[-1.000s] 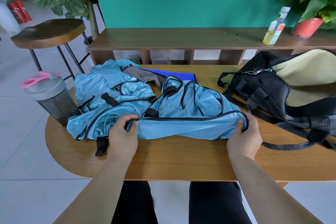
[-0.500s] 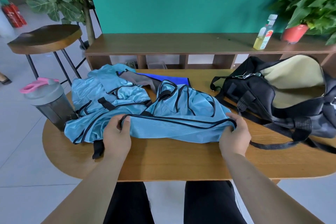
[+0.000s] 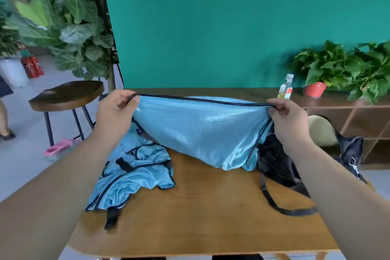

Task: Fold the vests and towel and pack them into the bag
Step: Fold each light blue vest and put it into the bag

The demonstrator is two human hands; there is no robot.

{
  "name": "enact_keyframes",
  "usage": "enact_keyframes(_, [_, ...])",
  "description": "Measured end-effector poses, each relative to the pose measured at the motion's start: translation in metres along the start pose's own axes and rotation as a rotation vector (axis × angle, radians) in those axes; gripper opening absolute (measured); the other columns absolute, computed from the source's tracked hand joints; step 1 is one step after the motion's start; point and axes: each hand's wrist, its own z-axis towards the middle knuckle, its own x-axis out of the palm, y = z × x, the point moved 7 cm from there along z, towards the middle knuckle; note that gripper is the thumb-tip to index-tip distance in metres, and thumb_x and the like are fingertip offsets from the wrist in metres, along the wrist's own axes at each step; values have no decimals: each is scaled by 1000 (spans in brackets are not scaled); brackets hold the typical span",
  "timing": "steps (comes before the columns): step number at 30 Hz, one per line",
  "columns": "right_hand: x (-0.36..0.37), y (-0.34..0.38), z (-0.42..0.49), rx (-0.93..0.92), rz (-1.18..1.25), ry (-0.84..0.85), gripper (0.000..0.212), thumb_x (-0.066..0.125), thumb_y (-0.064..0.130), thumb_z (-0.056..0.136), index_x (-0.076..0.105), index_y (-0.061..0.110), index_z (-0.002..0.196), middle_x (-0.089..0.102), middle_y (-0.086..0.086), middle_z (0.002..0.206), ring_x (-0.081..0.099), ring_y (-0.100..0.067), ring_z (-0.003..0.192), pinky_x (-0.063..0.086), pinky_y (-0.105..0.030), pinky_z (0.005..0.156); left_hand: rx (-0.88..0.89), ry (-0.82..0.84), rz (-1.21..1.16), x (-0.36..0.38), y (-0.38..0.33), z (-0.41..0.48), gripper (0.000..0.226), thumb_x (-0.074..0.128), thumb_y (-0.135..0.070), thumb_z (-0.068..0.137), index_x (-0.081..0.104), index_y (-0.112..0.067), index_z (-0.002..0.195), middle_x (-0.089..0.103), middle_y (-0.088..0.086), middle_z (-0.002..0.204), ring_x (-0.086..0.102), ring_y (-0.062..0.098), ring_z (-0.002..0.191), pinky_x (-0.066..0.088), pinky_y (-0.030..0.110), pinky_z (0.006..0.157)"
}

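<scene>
I hold a light blue vest (image 3: 202,131) with black trim up in the air over the wooden table (image 3: 211,217). My left hand (image 3: 116,112) pinches its left hem corner and my right hand (image 3: 289,120) pinches the right corner, the hem stretched taut between them. The vest hangs down and its lower end touches the table. A second blue vest (image 3: 135,173) lies crumpled on the table's left side. The black bag (image 3: 278,162) with a pale lining (image 3: 320,131) sits at the right, partly hidden by my right arm. The towel is hidden from view.
A pink-lidded shaker bottle (image 3: 61,145) is at the table's left edge, mostly behind my left arm. A wooden stool (image 3: 67,95) stands at left. Behind are a shelf unit (image 3: 348,116), an oil bottle (image 3: 286,87), a red-potted plant (image 3: 316,88), and a person's leg (image 3: 5,120) far left.
Both hands have lifted the vest's hem from the table up into the air, and the vest now hangs between them. The camera has tilted upward.
</scene>
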Motion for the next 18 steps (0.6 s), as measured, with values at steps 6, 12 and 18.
enact_keyframes(6, [-13, 47, 36, 146, 445, 90, 25, 54, 10, 104, 75, 24, 108, 76, -6, 102, 70, -22, 86, 55, -41, 78, 25, 16, -124, -12, -61, 39, 6, 73, -21, 99, 74, -19, 105, 77, -1, 104, 71, 9, 96, 55, 30, 95])
enact_keyframes(12, [-10, 84, 28, 52, 248, 152, 24, 54, 19, 103, 75, 19, 114, 75, -3, 107, 70, -18, 92, 58, -32, 77, -16, 162, -62, -2, -65, 49, 17, 69, -22, 102, 74, -16, 117, 78, 1, 114, 72, 20, 112, 53, 41, 108])
enact_keyframes(18, [-10, 74, 27, -186, -308, 141, 17, 71, 35, 100, 71, 17, 100, 72, 0, 91, 65, -24, 84, 53, -39, 76, -58, 374, 207, -1, -42, 40, 38, 66, -52, 98, 78, -25, 122, 77, -7, 117, 72, 19, 112, 51, 47, 111])
